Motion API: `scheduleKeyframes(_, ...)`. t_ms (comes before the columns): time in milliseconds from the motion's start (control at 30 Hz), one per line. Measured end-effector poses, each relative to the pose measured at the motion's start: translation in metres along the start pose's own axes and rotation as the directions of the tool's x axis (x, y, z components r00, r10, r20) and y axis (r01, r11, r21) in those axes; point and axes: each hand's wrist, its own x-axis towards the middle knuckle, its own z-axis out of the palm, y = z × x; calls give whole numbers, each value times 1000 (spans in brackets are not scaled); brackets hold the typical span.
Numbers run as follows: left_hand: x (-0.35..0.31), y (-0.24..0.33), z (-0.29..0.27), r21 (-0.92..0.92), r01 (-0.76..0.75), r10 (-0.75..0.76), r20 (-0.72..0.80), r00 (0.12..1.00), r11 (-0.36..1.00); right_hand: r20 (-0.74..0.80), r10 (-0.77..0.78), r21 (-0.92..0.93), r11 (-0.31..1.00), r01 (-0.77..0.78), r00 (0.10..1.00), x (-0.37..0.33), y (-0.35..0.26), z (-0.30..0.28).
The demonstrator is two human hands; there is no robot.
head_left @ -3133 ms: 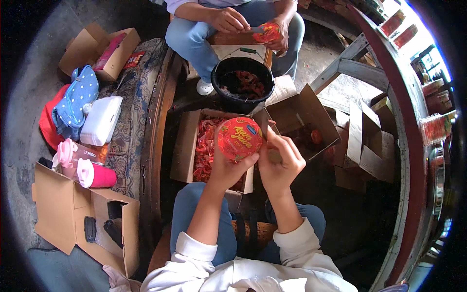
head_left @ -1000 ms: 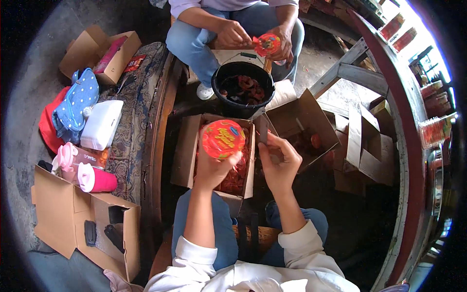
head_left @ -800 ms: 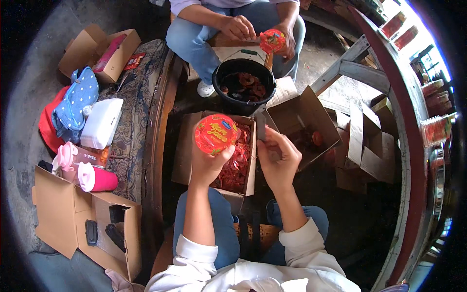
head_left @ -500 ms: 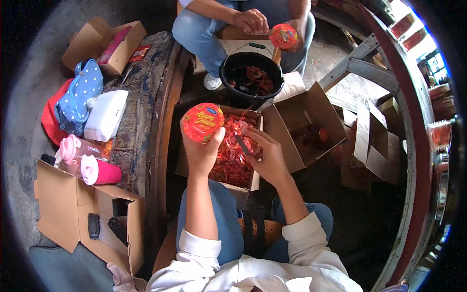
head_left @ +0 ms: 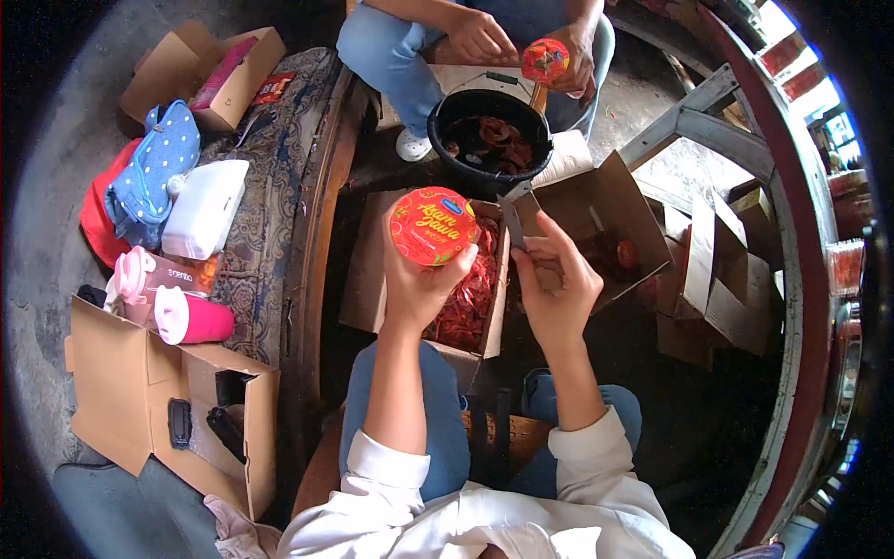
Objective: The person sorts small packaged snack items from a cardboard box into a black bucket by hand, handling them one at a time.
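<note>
My left hand (head_left: 416,291) is closed around a round tub, its red printed lid (head_left: 433,226) turned up toward me. Just right of the tub, my right hand (head_left: 564,291) grips a narrow flat metal blade (head_left: 511,224) between thumb and fingers, its other fingers raised. The blade points up and away, close to the lid's right edge; I cannot tell whether they touch. Beneath both hands stands a cardboard box (head_left: 361,296) holding a heap of shiny red plastic strips (head_left: 466,312), partly covered by my left hand and the tub.
Across from me a person's hands (head_left: 570,58) hold a similar red-lidded tub above a black bucket (head_left: 488,186) with red scraps inside. An open carton (head_left: 605,200) stands to the right. On the left, a patterned bench (head_left: 251,279) bears a pink tumbler (head_left: 207,319) and bags.
My left hand has moved the tub right. My right hand has drawn right, lifting the blade away from the red strips toward the tub's right side. The view has shifted slightly.
</note>
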Motion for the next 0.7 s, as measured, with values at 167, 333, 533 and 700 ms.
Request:
scheduleKeyframes(167, -4, -3, 13, 9, 18, -19, 48, 999, 1000, -84, -195, -96, 978, 187, 977, 6, -9, -2)
scheduleKeyframes(333, -6, 1, 19, 9, 36, -37, 83, 996, 999, -68, -214, -112, 972, 206, 974, 3, -9, -2)
scheduleKeyframes(533, -6, 3, 19, 8, 17, -18, 139, 990, 1000, -38, -224, -117, 969, 218, 974, 2, -6, -1)
scheduleKeyframes(700, -7, -4, 22, 10, 29, -30, 166, 986, 1000, -55, -205, -104, 975, 199, 977, 1, -2, -3)
